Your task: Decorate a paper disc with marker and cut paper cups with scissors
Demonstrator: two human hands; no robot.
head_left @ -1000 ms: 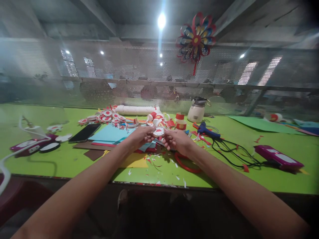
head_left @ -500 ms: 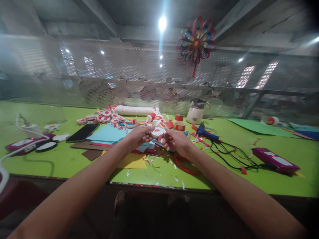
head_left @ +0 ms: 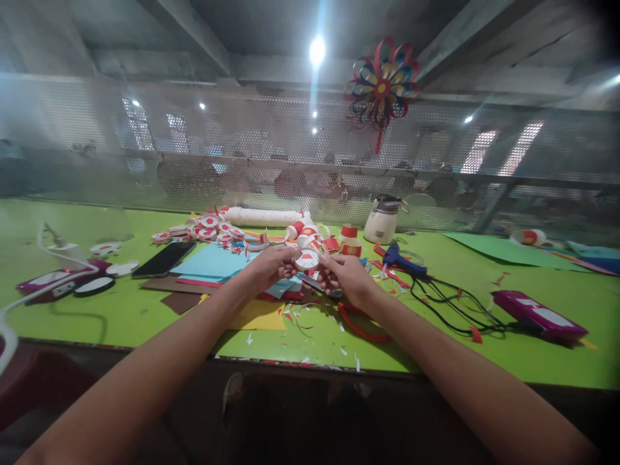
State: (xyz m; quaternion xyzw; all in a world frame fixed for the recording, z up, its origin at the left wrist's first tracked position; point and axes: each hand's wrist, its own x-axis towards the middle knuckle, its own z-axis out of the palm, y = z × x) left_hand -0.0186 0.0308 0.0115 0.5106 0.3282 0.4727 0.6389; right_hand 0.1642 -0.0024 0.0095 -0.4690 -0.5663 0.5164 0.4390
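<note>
Between my two hands is a small round white paper disc with a red shape in its middle and marks round its edge. My left hand pinches its left rim with the fingertips. On the opposite rim, my right hand grips it, fingers curled in. Under the right hand lie scissors with a red handle, mostly covered by the wrist. Light blue paper sheets are stacked beside the left hand. Behind the disc sit red and white paper rolls.
A pile of red and white discs lies back left, near a phone. A blue glue gun trails black cable to a purple power strip. A white jug stands behind. Paper scraps litter the green table.
Both hands keep hold of the paper disc in nearly the same place. The whole view has shifted slightly, with the surroundings appearing a little lower.
</note>
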